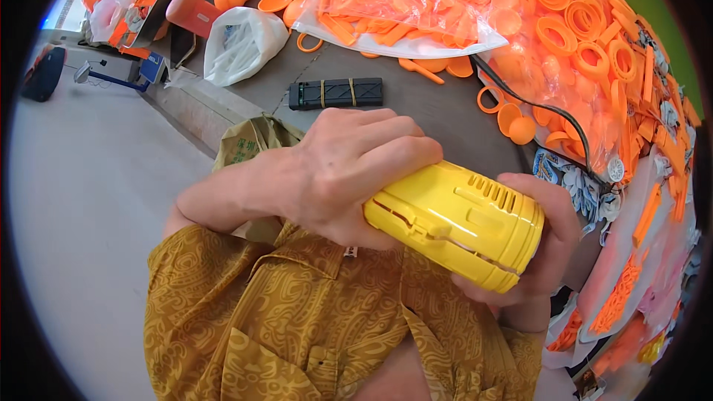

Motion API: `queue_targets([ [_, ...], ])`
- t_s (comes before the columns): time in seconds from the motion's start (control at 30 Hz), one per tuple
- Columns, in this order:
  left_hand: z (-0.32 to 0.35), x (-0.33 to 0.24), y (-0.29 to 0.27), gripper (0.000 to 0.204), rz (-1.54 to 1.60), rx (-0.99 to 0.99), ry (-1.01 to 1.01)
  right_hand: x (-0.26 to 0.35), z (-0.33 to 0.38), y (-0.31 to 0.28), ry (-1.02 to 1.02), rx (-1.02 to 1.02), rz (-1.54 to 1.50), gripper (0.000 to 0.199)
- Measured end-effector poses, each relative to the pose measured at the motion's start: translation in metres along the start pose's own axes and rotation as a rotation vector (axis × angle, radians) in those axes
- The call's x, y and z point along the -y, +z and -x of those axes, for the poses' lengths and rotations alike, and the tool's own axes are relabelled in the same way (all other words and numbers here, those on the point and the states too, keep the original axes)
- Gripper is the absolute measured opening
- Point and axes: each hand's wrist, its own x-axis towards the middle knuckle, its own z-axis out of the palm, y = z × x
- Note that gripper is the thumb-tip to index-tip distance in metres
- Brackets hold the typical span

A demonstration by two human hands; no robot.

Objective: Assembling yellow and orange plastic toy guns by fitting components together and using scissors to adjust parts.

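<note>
Two hands on one part: your left hand (349,171) wraps over the near end of the yellow cylindrical housing (457,223), fingers curled closed across its top; your right hand (546,245) cups the far end from below and behind, thumb on the rim, grip closed on it too; so both grips are on the same yellow housing, held tilted in front of your chest, above the desk (438,108) edge and not touching it.

Housing detail: ribbed vent slots near the right end, a long slot along the side, a small tab midway; the left end is hidden under your palm, so I can't tell what it looks like.

Beyond the hands, on the desk: a black ribbed bar with two yellow bands (336,93), lying flat, well apart from the housing; clear bags of orange plastic parts (416,0) behind it; loose orange rings (587,30) heaped to the right; a white bag (241,41) at the left end of the desk; probably a black cable (542,108) running along the orange pile, though it's thin and bent by the lens.

Your mustard patterned shirt (282,312) fills the lower frame.
</note>
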Motion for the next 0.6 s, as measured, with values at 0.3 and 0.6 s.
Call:
queue_targets([
  [0.3, -0.001, 0.019, 0.013, 0.053, -0.14, -0.041, 0.082, -0.016, -0.006, 0.007, 0.0, 0.056, 0.205, 0.08],
  [0.6, -0.003, 0.027, 0.015, 0.052, -0.064, -0.038, 0.032, -0.025, -0.006, 0.009, -0.059, -0.016, 0.174, 0.074],
])
